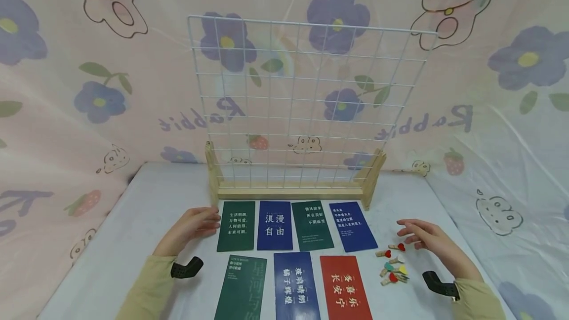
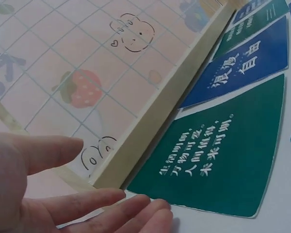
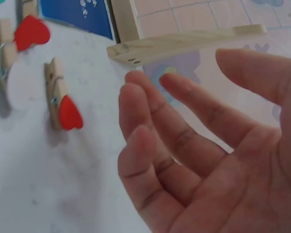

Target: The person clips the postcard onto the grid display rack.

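My left hand (image 1: 194, 226) hovers beside the left edge of a green card (image 1: 236, 226), its fingers loosely extended and holding nothing. In the left wrist view, its fingertips come close to that card's (image 2: 208, 160) corner; whether they touch I cannot tell. On the right, my right hand (image 1: 433, 243) is held over the table, fingers relaxed and slightly bent, with nothing in them. Just left of it lie several small wooden clothespins (image 1: 392, 270) with red hearts and other coloured shapes. One heart clothespin (image 3: 63, 97) shows clearly in the right wrist view.
A white wire grid (image 1: 302, 102) stands upright in a wooden base (image 1: 289, 193) at the back. Before it lie more cards in two rows, including a blue card (image 1: 274, 226) and a red card (image 1: 345, 285). A patterned cloth (image 1: 502, 162) hangs behind the white table (image 1: 169, 186).
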